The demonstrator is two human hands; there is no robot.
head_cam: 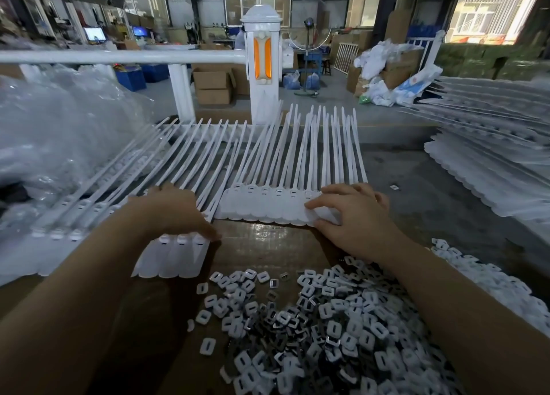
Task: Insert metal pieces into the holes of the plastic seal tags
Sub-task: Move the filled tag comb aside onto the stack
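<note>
Closest to the person is a big pile of small metal pieces [321,320], spread over the brown table [268,242]. One bump from an arm could push pieces off the edge, because the pile lies right between both arms. Past the pile, the left hand [175,210] rests on a strip of white tags [175,257], with its thumb at the strip's edge; the other fingers are hidden, so I cannot tell how they lie. The right hand [354,216] lies with its fingers spread out flat on a second strip [268,207], pressing one end down. No piece is in either hand yet. The strips are thin and bendy, so a strip could slide or curl up if a hand lets go, and then the little holes would be hard to hit. More tags are stacked on the right [488,168], and clear bags [59,126] sit on the left. Farther off stand a white rail [119,56] and post [262,67], then boxes [214,86] on a gray floor in a big workshop.
</note>
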